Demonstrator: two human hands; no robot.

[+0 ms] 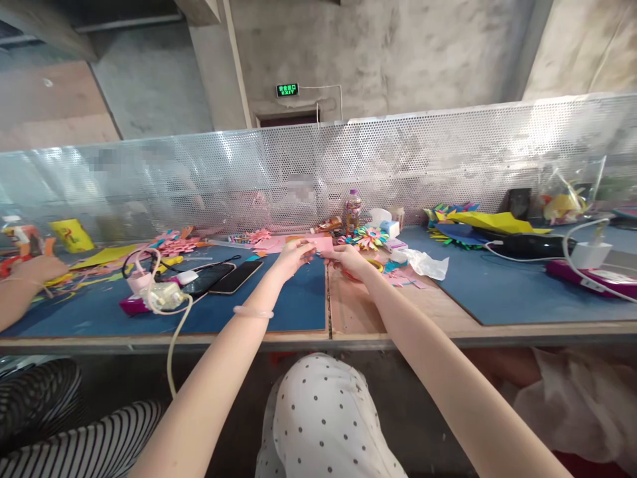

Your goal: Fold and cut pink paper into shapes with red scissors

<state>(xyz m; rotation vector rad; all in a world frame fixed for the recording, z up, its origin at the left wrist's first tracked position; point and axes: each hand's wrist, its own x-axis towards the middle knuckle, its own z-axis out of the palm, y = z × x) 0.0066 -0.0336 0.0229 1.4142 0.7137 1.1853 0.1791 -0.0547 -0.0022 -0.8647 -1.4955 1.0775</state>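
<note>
My left hand (294, 257) and my right hand (348, 259) meet over the middle of the table, fingertips pinched close together. Something small sits between them, too blurred to make out. Just behind the fingers lies pink paper (269, 244). Beyond my right hand is a multicoloured paper flower (371, 238). A roll of yellow tape (375, 265) shows partly beside my right wrist. Small pink paper scraps (411, 279) lie to its right.
Left of my arm are a phone (237, 276) and a power strip (134, 305) with cables. A drink bottle (353, 211) stands near the perforated metal screen (279, 166). Crumpled white plastic (425, 263) lies at right. Another person's hand (42, 272) is at far left.
</note>
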